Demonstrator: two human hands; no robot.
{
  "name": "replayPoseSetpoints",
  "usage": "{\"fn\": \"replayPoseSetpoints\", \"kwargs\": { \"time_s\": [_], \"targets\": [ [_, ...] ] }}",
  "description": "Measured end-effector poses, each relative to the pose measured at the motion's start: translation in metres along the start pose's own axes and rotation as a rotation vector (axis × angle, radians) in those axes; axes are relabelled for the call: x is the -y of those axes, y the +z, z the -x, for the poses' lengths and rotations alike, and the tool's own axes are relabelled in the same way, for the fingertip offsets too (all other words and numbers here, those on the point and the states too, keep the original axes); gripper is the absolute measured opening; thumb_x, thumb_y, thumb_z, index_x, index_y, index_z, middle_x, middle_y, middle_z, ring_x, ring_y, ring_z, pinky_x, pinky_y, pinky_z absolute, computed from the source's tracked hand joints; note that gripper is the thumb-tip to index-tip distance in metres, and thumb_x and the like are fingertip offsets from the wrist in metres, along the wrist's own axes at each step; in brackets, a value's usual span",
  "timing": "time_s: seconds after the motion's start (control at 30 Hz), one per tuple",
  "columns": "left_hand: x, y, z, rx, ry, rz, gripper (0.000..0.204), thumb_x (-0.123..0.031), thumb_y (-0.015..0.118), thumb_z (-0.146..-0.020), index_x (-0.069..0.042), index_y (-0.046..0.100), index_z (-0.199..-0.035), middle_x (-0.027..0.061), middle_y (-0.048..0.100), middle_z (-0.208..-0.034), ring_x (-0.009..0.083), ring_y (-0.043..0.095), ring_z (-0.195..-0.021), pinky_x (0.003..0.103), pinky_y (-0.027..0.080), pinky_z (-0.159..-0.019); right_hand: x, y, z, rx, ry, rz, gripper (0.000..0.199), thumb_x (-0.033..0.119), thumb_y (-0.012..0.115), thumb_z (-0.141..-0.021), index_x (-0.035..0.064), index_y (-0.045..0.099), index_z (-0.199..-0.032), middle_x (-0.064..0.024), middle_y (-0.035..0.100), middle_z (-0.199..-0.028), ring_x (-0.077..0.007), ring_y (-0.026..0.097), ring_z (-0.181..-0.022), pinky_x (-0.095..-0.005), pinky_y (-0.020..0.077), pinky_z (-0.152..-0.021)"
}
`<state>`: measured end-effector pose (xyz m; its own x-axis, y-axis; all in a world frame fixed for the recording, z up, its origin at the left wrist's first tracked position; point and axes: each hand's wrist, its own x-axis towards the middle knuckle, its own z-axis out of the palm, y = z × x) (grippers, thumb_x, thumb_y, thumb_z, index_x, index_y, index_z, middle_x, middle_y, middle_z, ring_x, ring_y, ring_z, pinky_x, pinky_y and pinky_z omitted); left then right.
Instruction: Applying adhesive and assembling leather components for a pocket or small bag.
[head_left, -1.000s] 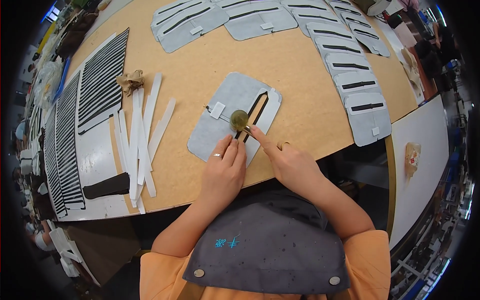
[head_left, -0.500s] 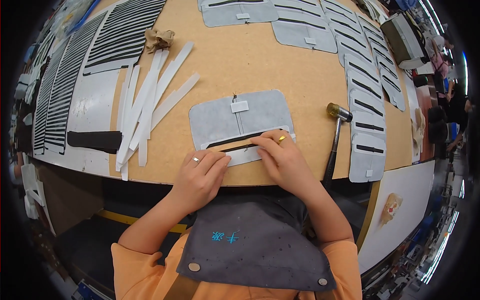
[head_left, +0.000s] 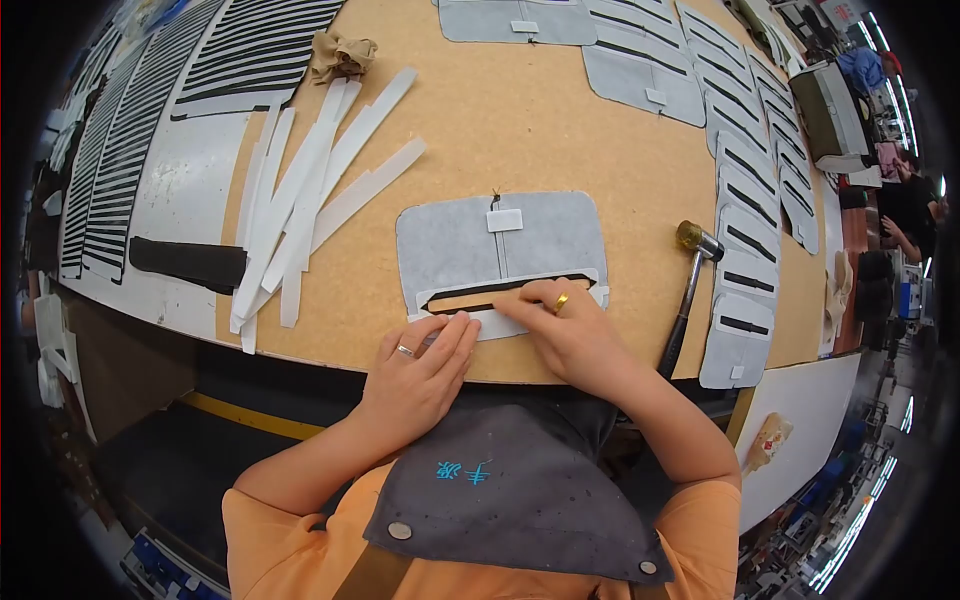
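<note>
A grey fabric panel [head_left: 450, 240] lies flat near the table's front edge, bearing a small white patch [head_left: 505, 220] on its far half. Across its near part runs a long slot with black edging [head_left: 545, 284], and the tan tabletop shows through. My left hand [head_left: 425, 360] is on the panel's near left edge, fingers bent close together; its thumb is mostly hidden. At the slot's near black edge is my right hand [head_left: 578, 335], its thumb and forefinger drawn together on the panel.
A hammer [head_left: 690, 290] lies to the right, beside overlapping rows of similar panels [head_left: 742, 315]. White strips [head_left: 300, 210], a crumpled tan cloth [head_left: 341, 56] and a black folded piece [head_left: 188, 263] lie at left. Striped sheets [head_left: 250, 60] cover the far left. A person [head_left: 908, 205] is beyond at right.
My right fingertips have moved left along the slot's near edge. The left hand stays at the near left edge with a small shift. The whole view has shifted slightly.
</note>
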<state>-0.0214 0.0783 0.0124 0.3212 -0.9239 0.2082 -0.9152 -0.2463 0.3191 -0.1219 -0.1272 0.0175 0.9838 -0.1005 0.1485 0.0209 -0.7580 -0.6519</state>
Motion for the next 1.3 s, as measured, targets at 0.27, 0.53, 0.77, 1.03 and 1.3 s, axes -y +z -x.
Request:
{"fn": "replayPoseSetpoints", "kwargs": {
  "time_s": [0.27, 0.53, 0.77, 1.03, 1.3],
  "targets": [
    [0.015, -0.004, -0.004, -0.029, 0.034, 0.207, 0.038, -0.003, 0.067, -0.076, -0.005, 0.063, -0.114, 0.0068, 0.06, -0.116, 0.0236, 0.057, -0.104, 0.035, 0.043, -0.087, -0.001, -0.037, 0.03, -0.082, 0.084, 0.121, 0.034, -0.01, 0.055, -0.079, 0.0063, 0.068, -0.106, -0.0082, 0.057, -0.1, -0.0245, 0.056, -0.09, -0.0308, 0.047, -0.077],
    [0.022, -0.012, -0.026, -0.127, 0.168, 0.378, 0.032, 0.003, 0.067, -0.072, -0.004, 0.065, -0.104, 0.0051, 0.061, -0.089, 0.0217, 0.057, -0.077, 0.034, 0.041, -0.072, -0.077, -0.181, 0.346, -0.641, 1.353, 1.344, 0.047, 0.034, 0.058, -0.092, 0.0021, 0.054, -0.126, -0.023, 0.048, -0.129, -0.0323, 0.049, -0.119, -0.0406, 0.0421, -0.094],
    [0.051, -0.025, -0.065, -0.301, -0.053, 0.497, 0.021, 0.005, 0.056, -0.087, -0.003, 0.063, -0.106, 0.0086, 0.061, -0.084, 0.0213, 0.056, -0.075, 0.031, 0.043, -0.07, -0.083, -0.162, 0.498, -0.738, 1.709, 0.365, 0.089, 0.069, 0.058, -0.08, -0.0022, 0.047, -0.133, -0.0188, 0.057, -0.127, -0.0307, 0.045, -0.127, -0.0377, 0.0363, -0.103],
    [0.041, -0.026, -0.087, -0.182, -0.063, 0.58, 0.02, 0.002, 0.052, -0.091, -0.002, 0.061, -0.109, 0.0096, 0.06, -0.087, 0.0228, 0.056, -0.08, 0.031, 0.044, -0.072, -0.09, -0.179, 0.475, -1.23, 1.461, -0.287, 0.084, 0.059, 0.067, -0.08, 0.0057, 0.042, -0.139, -0.0169, 0.052, -0.132, -0.0234, 0.052, -0.112, -0.0361, 0.0415, -0.093],
    [0.004, -0.002, -0.088, -0.008, 0.194, 0.382, 0.024, 0.0, 0.059, -0.085, -0.003, 0.06, -0.108, 0.0119, 0.06, -0.096, 0.029, 0.057, -0.088, 0.036, 0.044, -0.078, -0.047, -0.129, 0.272, -1.179, 0.268, -1.082, 0.092, 0.038, 0.077, -0.079, 0.0091, 0.024, -0.148, -0.0196, 0.032, -0.149, -0.0194, 0.055, -0.107, -0.032, 0.0476, -0.084]
  ]
}}
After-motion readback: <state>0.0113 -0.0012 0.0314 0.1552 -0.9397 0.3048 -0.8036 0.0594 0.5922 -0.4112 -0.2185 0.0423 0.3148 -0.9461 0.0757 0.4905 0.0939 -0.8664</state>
